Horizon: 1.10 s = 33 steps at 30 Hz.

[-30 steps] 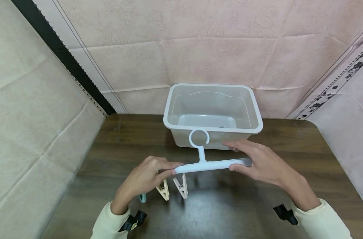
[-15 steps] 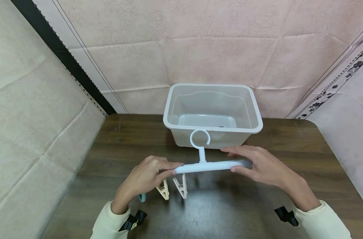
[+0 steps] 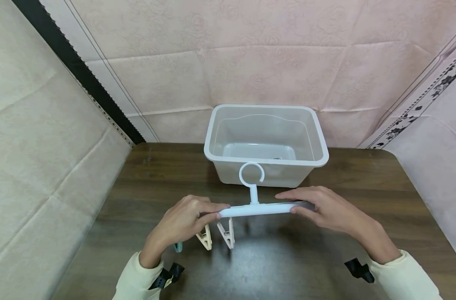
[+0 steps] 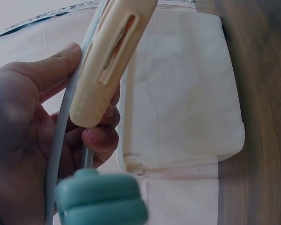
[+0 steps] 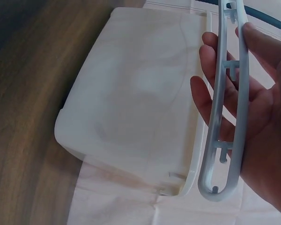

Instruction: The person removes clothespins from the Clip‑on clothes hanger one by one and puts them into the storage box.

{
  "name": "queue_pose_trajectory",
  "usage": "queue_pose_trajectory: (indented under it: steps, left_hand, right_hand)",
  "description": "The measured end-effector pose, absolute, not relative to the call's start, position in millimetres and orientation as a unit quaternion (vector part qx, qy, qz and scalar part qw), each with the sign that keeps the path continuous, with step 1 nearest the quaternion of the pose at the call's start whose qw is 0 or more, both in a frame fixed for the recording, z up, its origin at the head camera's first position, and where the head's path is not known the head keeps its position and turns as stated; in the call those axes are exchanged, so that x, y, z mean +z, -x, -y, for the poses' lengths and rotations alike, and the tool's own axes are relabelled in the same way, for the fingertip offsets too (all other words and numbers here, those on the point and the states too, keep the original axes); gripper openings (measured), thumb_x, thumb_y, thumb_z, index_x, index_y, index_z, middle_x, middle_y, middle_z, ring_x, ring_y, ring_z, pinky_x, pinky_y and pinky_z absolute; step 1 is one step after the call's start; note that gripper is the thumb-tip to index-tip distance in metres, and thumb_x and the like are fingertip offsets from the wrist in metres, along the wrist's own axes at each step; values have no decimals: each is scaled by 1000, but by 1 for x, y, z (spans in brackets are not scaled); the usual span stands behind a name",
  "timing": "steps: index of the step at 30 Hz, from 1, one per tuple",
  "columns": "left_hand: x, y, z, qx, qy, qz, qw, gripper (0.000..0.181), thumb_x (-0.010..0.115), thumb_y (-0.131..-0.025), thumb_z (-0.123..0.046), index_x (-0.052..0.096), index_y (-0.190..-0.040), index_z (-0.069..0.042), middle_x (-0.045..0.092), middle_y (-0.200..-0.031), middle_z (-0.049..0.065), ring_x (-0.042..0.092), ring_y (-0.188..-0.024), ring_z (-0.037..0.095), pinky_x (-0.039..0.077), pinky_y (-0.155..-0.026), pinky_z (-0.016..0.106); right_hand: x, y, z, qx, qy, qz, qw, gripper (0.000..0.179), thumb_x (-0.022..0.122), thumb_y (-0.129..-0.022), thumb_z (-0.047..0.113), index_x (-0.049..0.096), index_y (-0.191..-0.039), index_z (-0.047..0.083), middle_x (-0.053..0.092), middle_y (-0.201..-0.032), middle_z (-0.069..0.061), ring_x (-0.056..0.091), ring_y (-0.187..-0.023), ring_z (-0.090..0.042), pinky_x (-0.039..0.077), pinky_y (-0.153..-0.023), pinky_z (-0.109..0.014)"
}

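Note:
A pale blue plastic clip hanger (image 3: 261, 209) with a round hook is held level across the middle of the head view. My left hand (image 3: 192, 216) pinches its left end between thumb and fingers. My right hand (image 3: 325, 206) is at the other end, thumb against the bar and fingers loosely extended behind it. From the left half hang a pinkish-white clothespin (image 3: 228, 237), a cream clothespin (image 3: 205, 240) and a teal clothespin (image 3: 178, 247), partly hidden by the left hand. In the right wrist view, the hanger's right half (image 5: 243, 112) shows bare pegs without clothespins.
Behind the hanger a light grey plastic basin (image 3: 267, 162) stands at the table's back edge, with a small dark spot inside. The brown wooden table (image 3: 153, 175) has rounded back corners. Patterned cloth (image 3: 269, 62) hangs behind and at both sides.
My right hand's fingers have come down from in front of the basin toward the bar, narrowing the gap to the thumb. The left hand and the hanger stay almost still.

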<state>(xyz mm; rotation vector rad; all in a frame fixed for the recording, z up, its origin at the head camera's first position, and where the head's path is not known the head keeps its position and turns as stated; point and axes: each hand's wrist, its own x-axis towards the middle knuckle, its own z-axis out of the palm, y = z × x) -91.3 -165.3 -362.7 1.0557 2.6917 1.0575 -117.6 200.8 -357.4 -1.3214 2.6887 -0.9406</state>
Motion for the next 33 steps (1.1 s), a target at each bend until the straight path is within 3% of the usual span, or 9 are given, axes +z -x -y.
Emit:
queue_pose_trajectory:
  steps: [5, 13, 17, 33]
  left_hand:
    - [-362, 91, 165, 344, -344, -873, 31, 32, 71, -94, -12, 73, -126, -15, 56, -72, -13, 37, -55, -1, 31, -46, 19]
    - [-361, 90, 164, 339, -342, -876, 34, 32, 71, -94, -13, 73, -126, -16, 57, -73, -15, 37, -55, -1, 32, -46, 19]
    - [-361, 89, 164, 331, -344, -878, 30, 32, 71, -94, -14, 73, -126, -16, 58, -75, -15, 37, -55, -1, 32, -47, 19]
    - [-362, 90, 159, 293, -363, -885, -1, 30, 71, -94, -16, 74, -124, -17, 55, -74, -14, 36, -55, -2, 34, -48, 20]
  right_hand:
    - [-357, 116, -201, -296, 422, -857, 1, 45, 72, -94, 11, 64, -135, 27, 66, -123, 11, 64, -101, -8, 52, -82, -29]
    - [-362, 115, -200, -302, 441, -845, -9, 37, 73, -94, 14, 70, -130, 22, 62, -99, 17, 54, -77, -2, 47, -67, -23]
    - [-365, 115, -199, -306, 447, -841, -11, 35, 73, -93, 13, 71, -128, 21, 58, -93, 18, 52, -74, -1, 46, -65, -22]
    - [-368, 112, -202, -309, 444, -841, -10, 37, 72, -94, 13, 70, -129, 21, 53, -91, 17, 49, -72, 0, 44, -64, -20]
